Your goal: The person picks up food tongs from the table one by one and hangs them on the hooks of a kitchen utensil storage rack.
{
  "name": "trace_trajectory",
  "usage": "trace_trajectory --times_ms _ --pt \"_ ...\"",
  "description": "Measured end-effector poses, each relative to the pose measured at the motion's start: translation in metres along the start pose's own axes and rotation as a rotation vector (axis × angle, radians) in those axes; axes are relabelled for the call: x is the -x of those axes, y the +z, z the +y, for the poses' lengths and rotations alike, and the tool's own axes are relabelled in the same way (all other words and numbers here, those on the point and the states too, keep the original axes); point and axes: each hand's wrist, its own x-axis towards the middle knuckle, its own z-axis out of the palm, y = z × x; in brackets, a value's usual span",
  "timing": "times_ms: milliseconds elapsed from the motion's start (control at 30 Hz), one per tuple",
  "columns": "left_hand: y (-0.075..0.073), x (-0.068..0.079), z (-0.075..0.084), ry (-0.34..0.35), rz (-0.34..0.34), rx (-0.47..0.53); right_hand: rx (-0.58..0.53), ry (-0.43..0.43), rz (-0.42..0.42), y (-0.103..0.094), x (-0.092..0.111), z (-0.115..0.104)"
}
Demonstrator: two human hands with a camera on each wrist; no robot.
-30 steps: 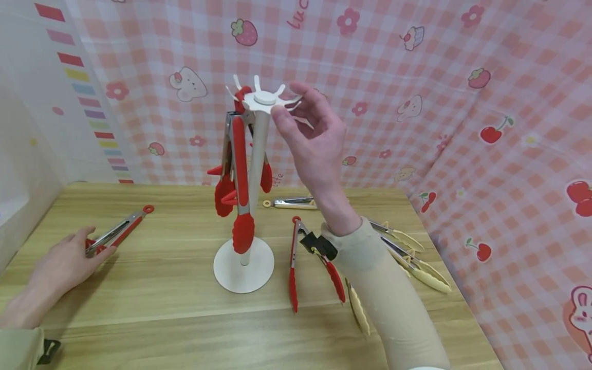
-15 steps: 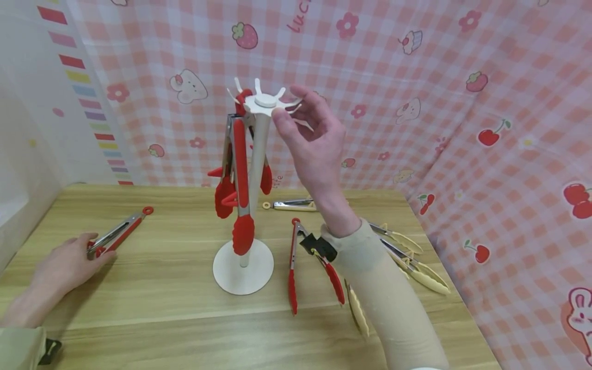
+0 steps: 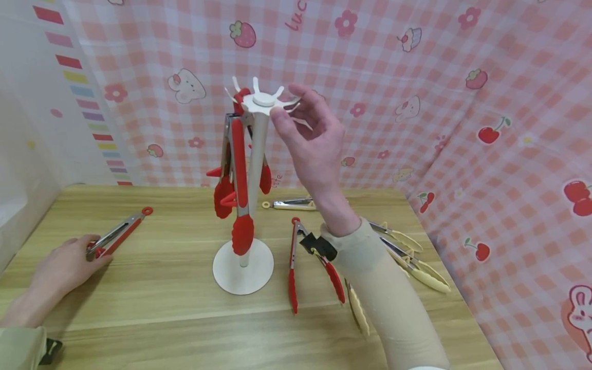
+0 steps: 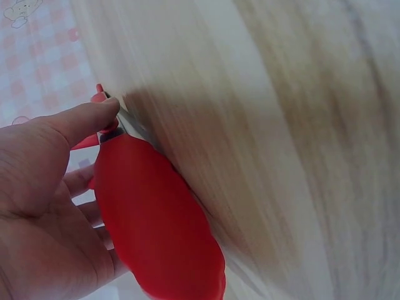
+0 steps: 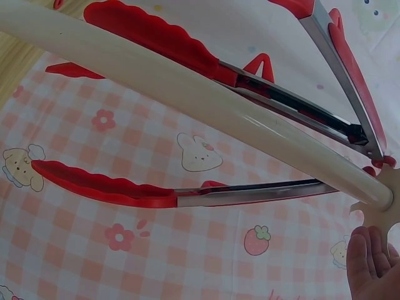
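My left hand (image 3: 62, 267) grips a pair of red-and-silver tongs (image 3: 121, 231) lying on the left of the table. In the left wrist view the thumb presses the neck just behind the red scalloped head (image 4: 159, 219), fingers on the other side. With thumb and fingers, my right hand (image 3: 319, 146) holds a prong at the right of the white rack's top (image 3: 264, 99). Several red tongs (image 3: 239, 164) hang from the rack's left and back prongs, heads down; the right wrist view shows them around the pole (image 5: 206, 103).
Another pair of red tongs (image 3: 293, 267) lies spread beside the rack's round base (image 3: 231, 277). Several cream-yellow tongs lie at the right, one pair (image 3: 427, 278) by the table's edge, another (image 3: 291, 205) behind the rack. A pink checked cloth (image 3: 296, 46) hangs behind.
Both hands and all the tongs stay in practically the same places; the head view shifts only slightly.
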Motion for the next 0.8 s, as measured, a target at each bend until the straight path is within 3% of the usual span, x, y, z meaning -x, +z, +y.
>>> trace_trajectory --times_ms 800 --pt "0.0027 0.0052 -0.0003 -0.012 0.046 0.017 -0.048 0.083 -0.069 -0.0093 -0.0059 -0.0042"
